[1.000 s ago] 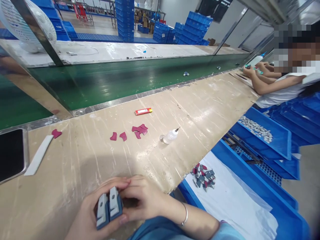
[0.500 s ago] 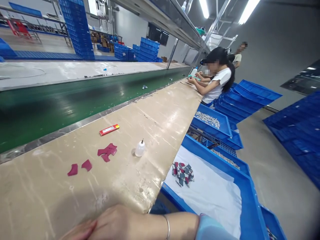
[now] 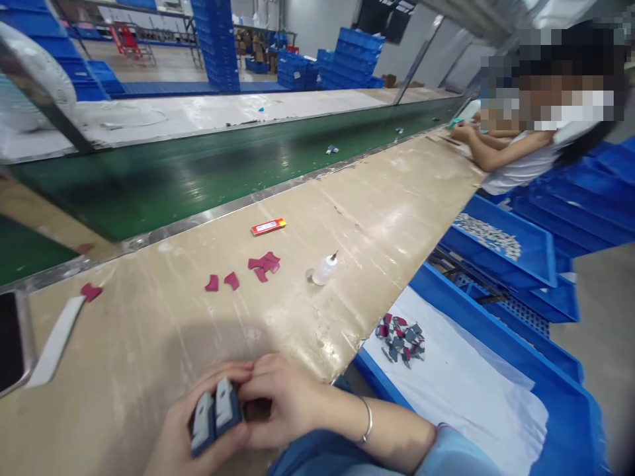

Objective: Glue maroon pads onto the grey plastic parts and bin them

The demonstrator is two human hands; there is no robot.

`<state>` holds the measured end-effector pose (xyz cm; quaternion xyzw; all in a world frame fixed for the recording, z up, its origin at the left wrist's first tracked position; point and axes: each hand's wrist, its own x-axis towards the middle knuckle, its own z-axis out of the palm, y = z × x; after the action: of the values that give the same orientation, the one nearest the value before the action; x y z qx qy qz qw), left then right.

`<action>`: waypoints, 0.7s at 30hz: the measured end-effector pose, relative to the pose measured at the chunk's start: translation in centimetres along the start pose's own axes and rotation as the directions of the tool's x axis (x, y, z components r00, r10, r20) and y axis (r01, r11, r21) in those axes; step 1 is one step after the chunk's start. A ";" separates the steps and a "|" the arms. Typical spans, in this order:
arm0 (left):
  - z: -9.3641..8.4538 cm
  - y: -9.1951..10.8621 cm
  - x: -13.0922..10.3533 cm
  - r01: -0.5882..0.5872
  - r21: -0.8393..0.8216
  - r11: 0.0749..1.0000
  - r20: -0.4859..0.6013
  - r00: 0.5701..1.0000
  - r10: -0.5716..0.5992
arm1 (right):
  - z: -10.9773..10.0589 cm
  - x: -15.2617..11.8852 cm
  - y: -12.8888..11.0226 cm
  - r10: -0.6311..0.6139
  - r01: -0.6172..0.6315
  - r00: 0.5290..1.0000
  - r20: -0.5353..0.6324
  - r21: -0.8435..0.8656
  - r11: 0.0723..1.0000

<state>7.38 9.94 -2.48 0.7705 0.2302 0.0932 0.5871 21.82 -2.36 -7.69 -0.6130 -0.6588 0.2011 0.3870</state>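
My left hand [image 3: 181, 423] is closed around two small blocky pieces [image 3: 225, 403], dark blue with light grey tops, side by side near the table's front edge. Against their right end, my right hand [image 3: 282, 396] has its fingers and thumb curled, gripping them from that side; its fingertips are partly hidden. Beyond the hands lie a small pile of dark red cut pieces [image 3: 264, 264] and two single red pieces [image 3: 231, 281]. A small white bottle with a thin needle tip [image 3: 325, 270] stands to the right. Behind the pile is a red and yellow narrow box [image 3: 268, 227].
At the left lie a phone-like device [image 3: 12, 344], a white strip [image 3: 57, 344] and another red piece [image 3: 91, 291]. A blue crate [image 3: 570, 410] with white cloth and several blue-red pieces [image 3: 401, 338] stands at right. A green belt [image 3: 198, 182] runs behind; a co-worker [image 3: 526, 152] sits far right.
The view has swung left, so table items appear further right. My left hand has come into view with the two blue-grey pieces, and my right hand is now at them.
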 end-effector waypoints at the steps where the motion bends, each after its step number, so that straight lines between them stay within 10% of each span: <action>1: 0.3 0.5 0.1 0.043 -0.016 0.999 0.000 0.999 -0.043 | -0.3 -0.3 -0.3 0.015 -0.014 1.000 -0.018 0.037 0.999; 21: 0.9 3.5 1.0 0.224 -0.264 0.938 0.146 0.971 -0.190 | -3.2 -1.1 -2.6 0.069 -0.038 0.982 -0.176 0.174 0.984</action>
<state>9.53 8.89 0.47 0.6557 0.2594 0.0166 0.7089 22.45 -4.54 -4.05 -0.6110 -0.5845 0.2101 0.4908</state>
